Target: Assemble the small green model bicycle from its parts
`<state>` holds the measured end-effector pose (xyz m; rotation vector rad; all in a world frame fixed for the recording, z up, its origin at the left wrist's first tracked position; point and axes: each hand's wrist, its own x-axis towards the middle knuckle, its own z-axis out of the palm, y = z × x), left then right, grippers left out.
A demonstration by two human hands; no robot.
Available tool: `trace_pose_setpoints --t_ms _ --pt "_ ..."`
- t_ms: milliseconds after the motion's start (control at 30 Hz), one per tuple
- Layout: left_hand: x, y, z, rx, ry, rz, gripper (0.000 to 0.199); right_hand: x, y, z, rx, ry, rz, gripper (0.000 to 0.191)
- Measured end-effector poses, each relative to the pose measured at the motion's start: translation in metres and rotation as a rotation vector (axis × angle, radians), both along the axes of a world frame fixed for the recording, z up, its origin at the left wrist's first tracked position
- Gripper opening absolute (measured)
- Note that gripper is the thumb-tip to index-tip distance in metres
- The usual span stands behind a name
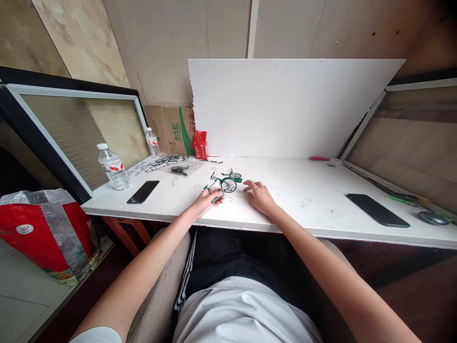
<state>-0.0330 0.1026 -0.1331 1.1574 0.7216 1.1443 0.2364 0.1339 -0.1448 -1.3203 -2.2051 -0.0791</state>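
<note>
My left hand (208, 200) is closed on a small green model bicycle (228, 185), pinching it at its lower left end just above the white table. Its spoked wheel faces me. Directly behind it is another green piece with a spoked wheel (235, 175); whether the two are joined I cannot tell. To the right, my right hand (260, 196) rests on the tabletop with fingers apart and bent, holding nothing. Its fingertips are close to the green model, with a small gap between.
On the white table (321, 190), dark parts frames (166, 163) and a plastic bag of dark pieces (180, 170) lie back left. Two water bottles (114, 166), a red box (201, 145) and a phone (143, 192) stand or lie leftward. Another phone (377, 210) and a mouse (433, 217) lie right.
</note>
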Motion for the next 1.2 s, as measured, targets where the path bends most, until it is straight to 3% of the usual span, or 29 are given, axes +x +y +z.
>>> trace_pose_setpoints --t_ms 267,800,1200 --pt "0.0 -0.001 0.002 -0.001 0.003 -0.008 0.031 0.001 -0.002 0.003 0.024 0.038 -0.007 0.03" --pt "-0.003 0.004 -0.005 -0.003 -0.012 -0.018 0.03 0.006 0.006 -0.007 -0.035 0.235 -0.026 0.035" --pt "-0.004 0.005 -0.006 0.0 -0.001 -0.022 0.031 0.006 0.007 -0.01 -0.051 0.169 -0.024 0.036"
